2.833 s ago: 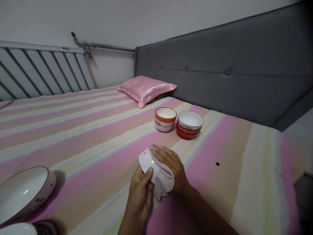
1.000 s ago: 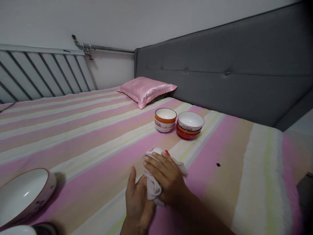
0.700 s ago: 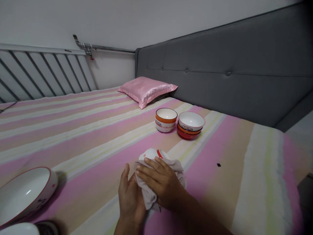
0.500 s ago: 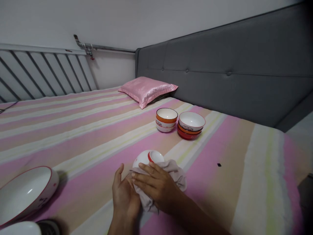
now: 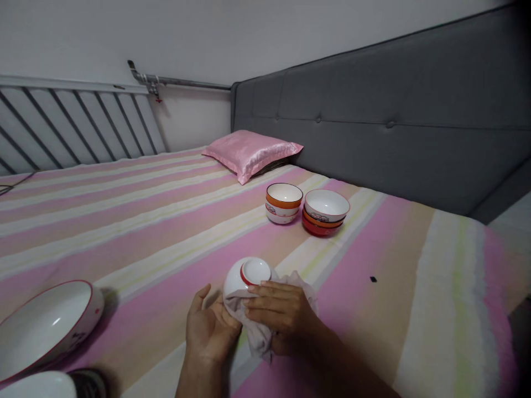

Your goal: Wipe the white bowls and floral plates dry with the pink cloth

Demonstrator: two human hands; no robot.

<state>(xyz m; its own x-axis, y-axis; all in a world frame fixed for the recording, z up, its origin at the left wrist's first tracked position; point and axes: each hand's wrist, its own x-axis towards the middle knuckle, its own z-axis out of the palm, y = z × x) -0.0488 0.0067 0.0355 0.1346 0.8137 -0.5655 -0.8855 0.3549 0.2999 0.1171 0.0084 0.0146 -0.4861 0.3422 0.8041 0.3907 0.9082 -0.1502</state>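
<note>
A white bowl with a red ring around its foot is tipped upside down, foot up, above the bed. My left hand is palm up at its near left side, fingertips reaching under the bowl and supporting it, thumb standing apart. In my right hand is a pale, crumpled cloth, pressed against the bowl's near right side by closely set fingers. The cloth hides the bowl's rim and part of its wall.
Beyond my hands stand a left bowl stack and a right bowl stack. A large white bowl, another white dish and a dark round item sit at lower left. Further off are a pink pillow and the grey headboard.
My right hand and the cloth have moved slightly right and down across the bowl. The bowl has turned, its foot facing more upward and shifted left. My left thumb is a little lower.
</note>
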